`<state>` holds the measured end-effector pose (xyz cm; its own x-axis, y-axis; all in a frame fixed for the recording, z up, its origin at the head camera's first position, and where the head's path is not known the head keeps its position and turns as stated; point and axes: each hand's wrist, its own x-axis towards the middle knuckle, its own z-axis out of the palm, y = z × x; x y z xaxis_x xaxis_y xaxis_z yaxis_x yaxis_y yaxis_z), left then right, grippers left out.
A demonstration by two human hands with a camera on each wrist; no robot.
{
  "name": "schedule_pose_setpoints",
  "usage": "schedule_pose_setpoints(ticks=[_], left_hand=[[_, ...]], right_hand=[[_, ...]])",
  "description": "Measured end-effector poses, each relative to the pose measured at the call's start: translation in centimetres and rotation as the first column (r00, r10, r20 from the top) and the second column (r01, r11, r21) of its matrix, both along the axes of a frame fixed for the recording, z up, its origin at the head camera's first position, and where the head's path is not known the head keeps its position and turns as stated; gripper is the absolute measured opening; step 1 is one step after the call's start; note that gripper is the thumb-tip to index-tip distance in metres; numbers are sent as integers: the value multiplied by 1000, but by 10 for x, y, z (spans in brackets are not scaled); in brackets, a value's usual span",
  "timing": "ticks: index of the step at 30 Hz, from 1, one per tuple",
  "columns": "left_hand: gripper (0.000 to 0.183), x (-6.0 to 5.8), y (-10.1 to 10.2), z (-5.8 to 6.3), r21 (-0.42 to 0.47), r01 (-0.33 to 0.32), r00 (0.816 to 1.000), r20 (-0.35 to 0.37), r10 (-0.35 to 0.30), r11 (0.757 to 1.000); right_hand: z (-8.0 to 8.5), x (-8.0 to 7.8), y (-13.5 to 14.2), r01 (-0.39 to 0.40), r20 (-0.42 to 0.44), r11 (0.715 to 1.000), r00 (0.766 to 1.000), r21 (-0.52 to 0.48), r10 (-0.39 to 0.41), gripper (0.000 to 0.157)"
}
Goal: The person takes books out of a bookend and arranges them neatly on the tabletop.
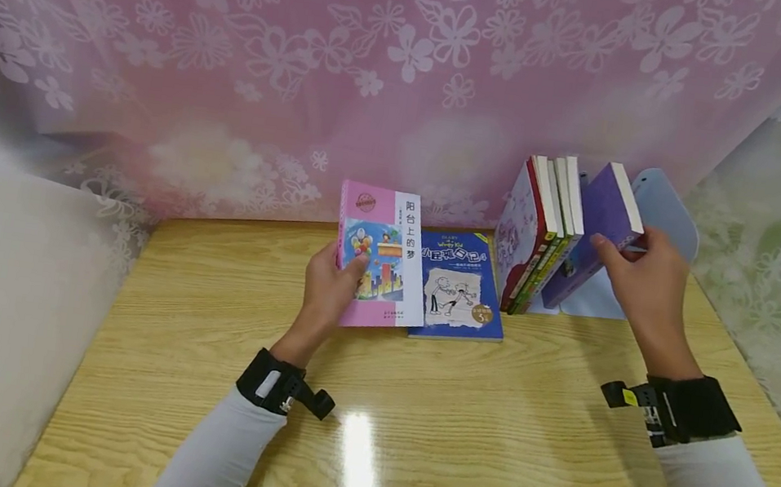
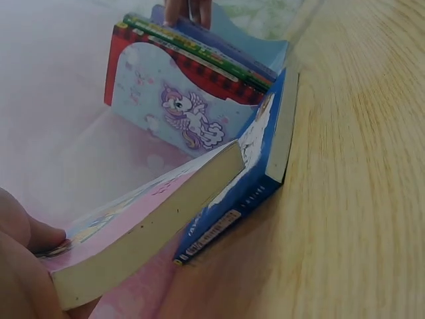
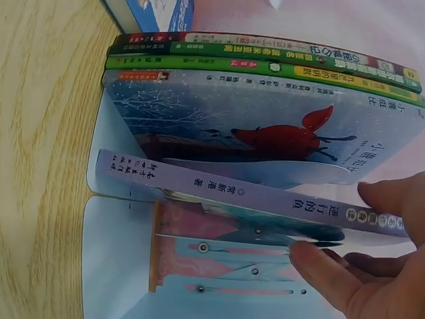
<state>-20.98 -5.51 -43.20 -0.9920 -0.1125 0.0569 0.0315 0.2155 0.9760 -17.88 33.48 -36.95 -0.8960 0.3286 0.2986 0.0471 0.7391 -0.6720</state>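
Across the pale wood-grain table (image 1: 483, 437), a light-blue, round-cornered bookend (image 1: 665, 204) bears an upright row of thin, colourful books (image 1: 520, 228), which might slump into the gap if nothing braces them. The pink-and-white paperback (image 1: 382, 263) overhangs the flat blue cartoon-covered paperback (image 1: 461, 286); carried low, it could knock that askew. The purple, white-paged paperback (image 1: 589, 220) tilts away from the row. The left hand (image 1: 332, 279) grips the pink one; the right hand (image 1: 647, 279) pinches the purple, which could topple if that pinch loosens.
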Motion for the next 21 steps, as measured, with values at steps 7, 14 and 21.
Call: schedule_pose_setpoints(ticks=[7, 14, 21], left_hand=[[26, -5, -7, -12, 16, 2, 995, 104, -4, 1000], [28, -8, -17, -19, 39, 5, 981, 193, -12, 999], [26, -13, -24, -26, 91, 10, 963, 267, -34, 996]], right_hand=[[-1, -3, -1, -10, -83, 994, 996, 113, 20, 50], [-5, -7, -3, 36, -85, 980, 996, 197, -19, 48], [-5, -7, -7, 58, -91, 967, 995, 249, -36, 41]])
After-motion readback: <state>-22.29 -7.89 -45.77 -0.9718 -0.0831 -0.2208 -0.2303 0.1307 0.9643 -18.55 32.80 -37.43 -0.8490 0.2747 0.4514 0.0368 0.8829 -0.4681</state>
